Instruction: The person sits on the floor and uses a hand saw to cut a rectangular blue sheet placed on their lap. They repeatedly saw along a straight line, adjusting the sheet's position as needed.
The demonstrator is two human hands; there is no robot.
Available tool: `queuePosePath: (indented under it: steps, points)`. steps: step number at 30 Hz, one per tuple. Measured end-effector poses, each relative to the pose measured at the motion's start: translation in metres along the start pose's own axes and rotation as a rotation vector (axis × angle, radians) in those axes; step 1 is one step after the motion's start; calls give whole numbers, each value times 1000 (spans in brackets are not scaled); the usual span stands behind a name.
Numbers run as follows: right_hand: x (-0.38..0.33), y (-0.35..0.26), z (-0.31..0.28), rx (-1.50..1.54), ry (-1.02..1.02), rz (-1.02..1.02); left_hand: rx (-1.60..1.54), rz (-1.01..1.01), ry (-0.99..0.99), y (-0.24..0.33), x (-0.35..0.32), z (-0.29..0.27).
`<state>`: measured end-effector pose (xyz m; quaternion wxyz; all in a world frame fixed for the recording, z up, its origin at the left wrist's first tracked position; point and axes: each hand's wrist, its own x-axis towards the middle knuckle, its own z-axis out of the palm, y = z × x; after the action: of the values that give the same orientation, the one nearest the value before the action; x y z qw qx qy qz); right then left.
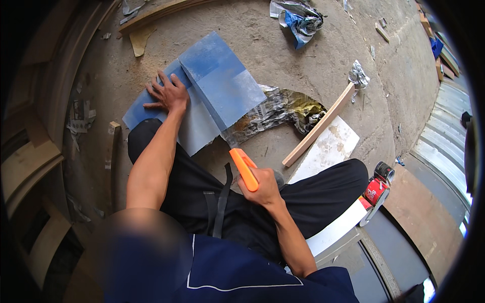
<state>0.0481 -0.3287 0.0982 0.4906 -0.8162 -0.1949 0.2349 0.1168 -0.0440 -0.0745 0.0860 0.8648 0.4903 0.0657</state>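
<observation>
Blue sheet (217,86), folded into overlapping panels, lying on the dusty concrete floor (283,55) at upper centre of the head view. Looks thin, light, bendable yet springy, probably slick on its face; best pinned flat near an edge. Left hand (169,93) spread wide open, palm down, pressing on the sheet's left part. Right hand (263,188) closed around an orange utility knife (244,167), tip at the sheet's lower edge. Crumpled foil-like wrapping (283,108) and a wooden strip (319,126) just right of it.
</observation>
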Motion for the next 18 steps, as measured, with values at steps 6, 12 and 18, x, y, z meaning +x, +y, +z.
queuePosePath:
  steps: [6, 12, 18]
  points:
    - [72, 25, 27, -61, -26, -23, -16, 26, -15, 5, -1, 2]
    - [15, 4, 6, 15, -7, 31, 24, -19, 5, 2, -1, 0]
    - [31, 28, 16, -73, -39, -38, 5, 57, -6, 2, -4, 4]
